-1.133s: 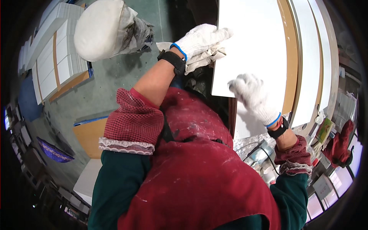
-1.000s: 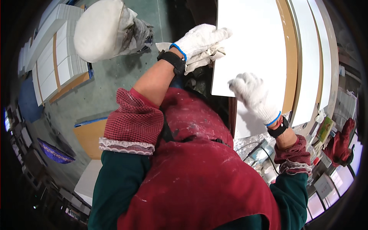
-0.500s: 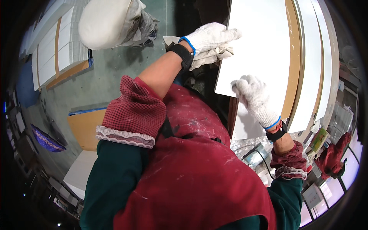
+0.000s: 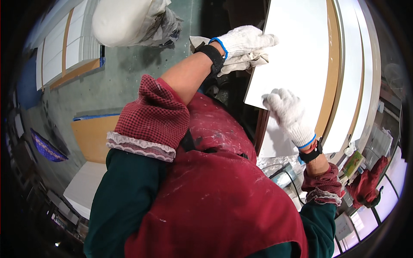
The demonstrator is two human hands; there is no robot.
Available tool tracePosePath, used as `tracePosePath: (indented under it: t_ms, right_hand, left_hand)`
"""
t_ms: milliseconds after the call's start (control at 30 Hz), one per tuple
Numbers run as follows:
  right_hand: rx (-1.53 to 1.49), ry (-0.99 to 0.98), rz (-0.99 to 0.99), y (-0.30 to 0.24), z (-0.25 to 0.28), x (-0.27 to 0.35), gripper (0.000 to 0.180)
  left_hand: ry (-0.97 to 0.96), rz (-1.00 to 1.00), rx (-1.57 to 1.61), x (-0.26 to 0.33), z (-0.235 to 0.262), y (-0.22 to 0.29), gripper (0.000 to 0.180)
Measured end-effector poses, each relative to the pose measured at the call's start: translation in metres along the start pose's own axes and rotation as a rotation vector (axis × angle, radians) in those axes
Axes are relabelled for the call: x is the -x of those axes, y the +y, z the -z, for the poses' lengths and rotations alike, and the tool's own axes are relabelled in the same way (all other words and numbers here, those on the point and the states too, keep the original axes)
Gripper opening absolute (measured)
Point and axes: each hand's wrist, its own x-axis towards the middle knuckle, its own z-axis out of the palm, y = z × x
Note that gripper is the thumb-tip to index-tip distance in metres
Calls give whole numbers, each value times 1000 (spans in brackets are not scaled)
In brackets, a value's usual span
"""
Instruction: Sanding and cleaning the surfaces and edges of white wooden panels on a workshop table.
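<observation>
A white knit glove with a blue cuff covers my left hand (image 4: 246,42), which is closed over a crumpled off-white cloth (image 4: 244,62) at the left edge of a white board (image 4: 297,51). Its fingertips reach over the board's face, and the cloth presses along the edge. My right hand (image 4: 285,108), gloved the same way, is closed on the board's near edge, close to the corner. Its fingers curl at the edge; the tips are partly hidden. Both wrists wear black straps.
Beneath and to the right lie more white boards (image 4: 352,81) with tan strips (image 4: 330,64). Stacked white panels (image 4: 76,41) stand at the far left, near a large white wrapped bundle (image 4: 120,21). A tan board (image 4: 95,136) is on the left. A black cable (image 4: 295,185) hangs near my right forearm.
The view has shifted slightly, so board and hands appear a little farther right. Both hands keep nearly the same places on the board and cloth.
</observation>
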Motion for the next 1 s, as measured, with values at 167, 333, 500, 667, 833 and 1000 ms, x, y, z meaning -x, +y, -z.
tracePosePath:
  t_ms: [167,333,500,667,833,1000]
  right_hand:
    - [-155,-33,-123,4,2,-3,24]
    - [-74,-27,108,-4,-3,12,31]
    - [-143,-120,-8,-6,11,3,29]
    - [-44,-38,74,-8,3,12,28]
    - [-400,-118,-294,-1,-7,8,33]
    - [-20,-17,140,-11,-2,17,27]
  left_hand:
    - [-52,16,172,6,-3,6,63]
    - [-45,-13,83,-3,-2,-4,61]
    - [-48,-11,180,-3,-4,-9,61]
    - [-38,-3,72,-1,-2,-2,59]
    - [-30,9,78,3,-2,2,59]
    - [-55,40,203,5,-1,2,57]
